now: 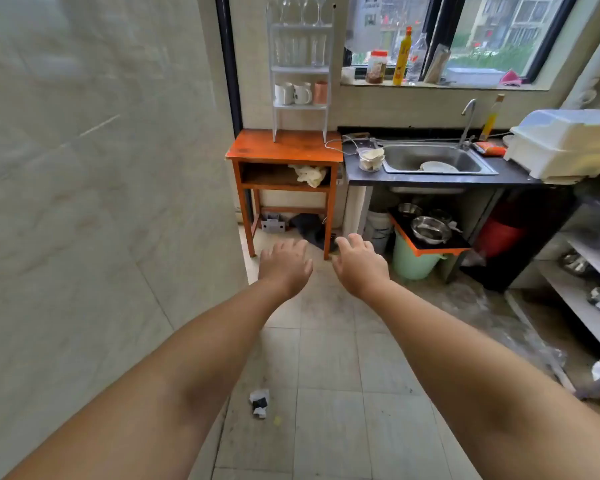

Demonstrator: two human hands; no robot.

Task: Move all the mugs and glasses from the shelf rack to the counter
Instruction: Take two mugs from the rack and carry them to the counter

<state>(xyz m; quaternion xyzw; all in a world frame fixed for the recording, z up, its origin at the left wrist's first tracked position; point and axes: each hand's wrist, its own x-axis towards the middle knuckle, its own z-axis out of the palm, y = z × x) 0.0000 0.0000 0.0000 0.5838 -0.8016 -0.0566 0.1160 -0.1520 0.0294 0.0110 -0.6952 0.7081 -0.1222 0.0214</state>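
Left hand (284, 266) and right hand (359, 268) reaching forward, fingers loosely spread, holding nothing. Rack (300, 74) at 12 o'clock, well apart; mugs (293, 93) sitting on lowest shelf, glasses (300, 50) above. Advice: taking mugs first, one per hand, counter (430, 180) at 1 o'clock.

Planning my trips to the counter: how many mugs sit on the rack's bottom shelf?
3: two white mugs, left and middle, and a pink mug at the right end. Others could hide behind them.

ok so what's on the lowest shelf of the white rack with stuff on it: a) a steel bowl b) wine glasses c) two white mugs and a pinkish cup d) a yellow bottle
c: the rack's lowest loaded shelf holds two white mugs with a pinkish cup to their right; the clear glasses sit higher up.
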